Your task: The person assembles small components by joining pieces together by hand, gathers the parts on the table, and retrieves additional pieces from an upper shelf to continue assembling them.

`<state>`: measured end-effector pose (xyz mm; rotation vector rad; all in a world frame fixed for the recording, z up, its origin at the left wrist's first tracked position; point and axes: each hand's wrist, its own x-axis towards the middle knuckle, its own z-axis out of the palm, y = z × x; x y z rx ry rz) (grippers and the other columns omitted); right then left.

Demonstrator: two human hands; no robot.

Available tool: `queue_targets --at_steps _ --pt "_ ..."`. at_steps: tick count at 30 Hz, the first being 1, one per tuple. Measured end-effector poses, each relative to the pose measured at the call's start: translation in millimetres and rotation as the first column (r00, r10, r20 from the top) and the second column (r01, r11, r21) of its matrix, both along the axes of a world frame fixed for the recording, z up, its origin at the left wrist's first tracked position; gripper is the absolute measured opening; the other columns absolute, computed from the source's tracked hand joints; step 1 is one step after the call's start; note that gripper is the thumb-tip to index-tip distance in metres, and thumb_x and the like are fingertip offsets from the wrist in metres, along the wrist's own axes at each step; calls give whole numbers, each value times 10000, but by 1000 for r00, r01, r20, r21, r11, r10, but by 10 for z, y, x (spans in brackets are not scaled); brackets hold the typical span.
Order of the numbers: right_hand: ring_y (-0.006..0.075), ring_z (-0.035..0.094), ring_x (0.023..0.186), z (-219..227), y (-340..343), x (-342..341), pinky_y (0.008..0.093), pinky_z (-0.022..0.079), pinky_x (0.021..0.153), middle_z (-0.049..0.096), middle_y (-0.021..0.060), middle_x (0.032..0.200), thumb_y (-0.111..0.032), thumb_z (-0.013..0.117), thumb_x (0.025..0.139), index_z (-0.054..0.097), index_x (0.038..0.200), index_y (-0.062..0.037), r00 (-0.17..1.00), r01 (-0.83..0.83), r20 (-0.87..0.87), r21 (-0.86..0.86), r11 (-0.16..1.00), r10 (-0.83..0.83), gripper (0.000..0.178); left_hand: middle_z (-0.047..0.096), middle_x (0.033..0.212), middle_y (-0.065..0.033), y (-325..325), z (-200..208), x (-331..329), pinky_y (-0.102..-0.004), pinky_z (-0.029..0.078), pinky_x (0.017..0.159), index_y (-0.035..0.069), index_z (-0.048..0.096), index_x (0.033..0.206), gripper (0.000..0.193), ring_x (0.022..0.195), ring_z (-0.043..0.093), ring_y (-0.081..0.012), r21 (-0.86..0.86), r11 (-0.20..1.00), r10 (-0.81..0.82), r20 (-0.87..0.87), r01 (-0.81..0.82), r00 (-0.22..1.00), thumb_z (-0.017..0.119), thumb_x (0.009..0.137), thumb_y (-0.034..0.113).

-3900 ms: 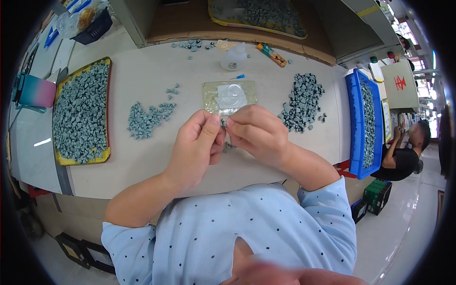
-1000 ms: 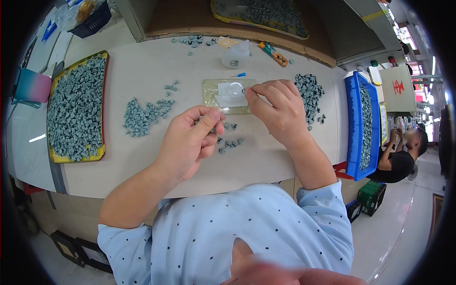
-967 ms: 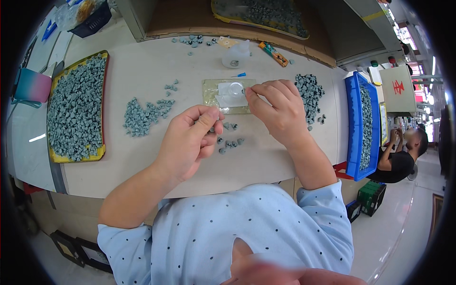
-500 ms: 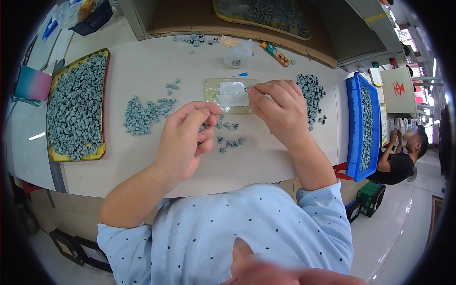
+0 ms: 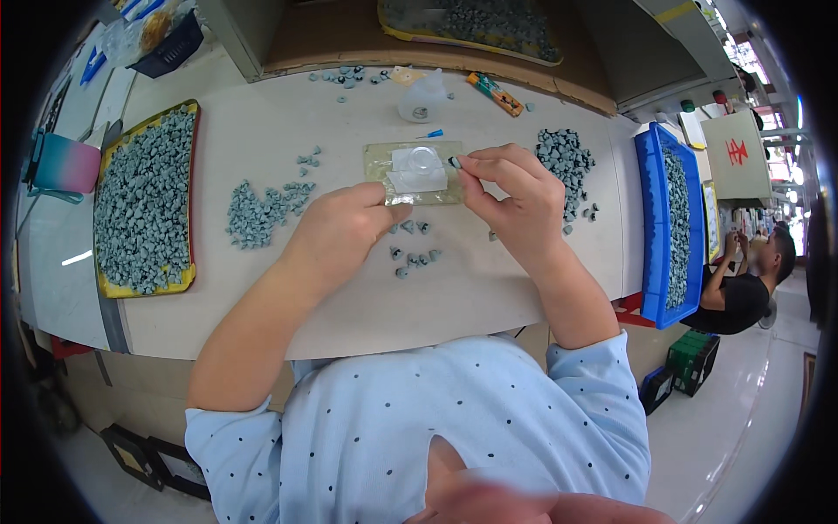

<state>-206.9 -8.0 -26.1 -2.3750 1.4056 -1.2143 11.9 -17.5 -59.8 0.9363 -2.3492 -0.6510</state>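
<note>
My right hand point(image 5: 519, 201) pinches a small grey-blue piece with a dark side point(image 5: 454, 162) between thumb and forefinger, over the right edge of a flat greenish pad point(image 5: 378, 162). White paper point(image 5: 421, 182) and a small clear round dish point(image 5: 422, 158) lie on that pad. At the pad's lower left corner is my left hand point(image 5: 340, 229), its fingers curled and thumb pressed in; anything inside them is hidden. Just below the pad, several similar loose pieces point(image 5: 413, 259) are scattered. A blue-hubbed dispensing needle point(image 5: 433, 134) rests beyond the pad.
Grey-blue pieces fill a yellow-rimmed tray point(image 5: 192, 218) at left and a blue bin point(image 5: 653, 218) at right. Piles lie left point(image 5: 253, 214) and right point(image 5: 563, 166) of the pad. Behind stand a translucent cup point(image 5: 422, 98) and an orange-green tube point(image 5: 495, 93). Another person point(image 5: 742, 293) sits far right.
My left hand has turned over, knuckles up, and come down beside the pad's corner. My right hand stays near the pad's right edge, its pinched piece now showing more clearly.
</note>
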Motion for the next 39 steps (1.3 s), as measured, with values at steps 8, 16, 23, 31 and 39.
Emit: queue_targets --at_steps 8,16,23,31,39 --pt "158 647 724 78 64 -232 238 520 597 670 85 822 55 705 704 674 823 -11 999 18 36 41 999 -19 140 567 708 -76 -5 80 -142 -338 471 548 69 711 928 236 633 579 -234 -144 987 -69 45 75 997 685 697 29" --pt "135 637 763 148 112 -247 233 493 671 675 78 838 29 686 745 673 832 6 977 -23 205 365 931 -56 91 563 704 -89 -21 109 -136 -343 463 543 32 683 838 123 632 575 -239 -125 989 -78 47 83 996 704 722 71" --pt "130 637 832 48 67 -255 231 494 745 662 89 894 -45 649 853 642 920 53 843 -200 490 667 717 -221 118 590 760 -96 -12 197 -143 -352 494 577 56 667 856 97 666 607 -268 8 990 138 -20 -138 990 670 764 83" --pt "129 639 859 13 34 -255 226 497 772 659 84 901 -58 640 870 637 931 50 831 -224 505 687 692 -232 124 610 758 -117 66 130 -197 -367 486 576 40 616 908 151 667 606 -289 -37 997 80 156 -75 985 653 762 47" --pt "114 619 836 24 53 -283 226 478 753 668 85 890 -67 649 863 639 927 50 848 -219 487 680 700 -208 133 600 767 -72 97 72 -221 -361 487 556 80 584 942 149 682 615 -261 -50 999 25 172 -17 985 567 794 75"
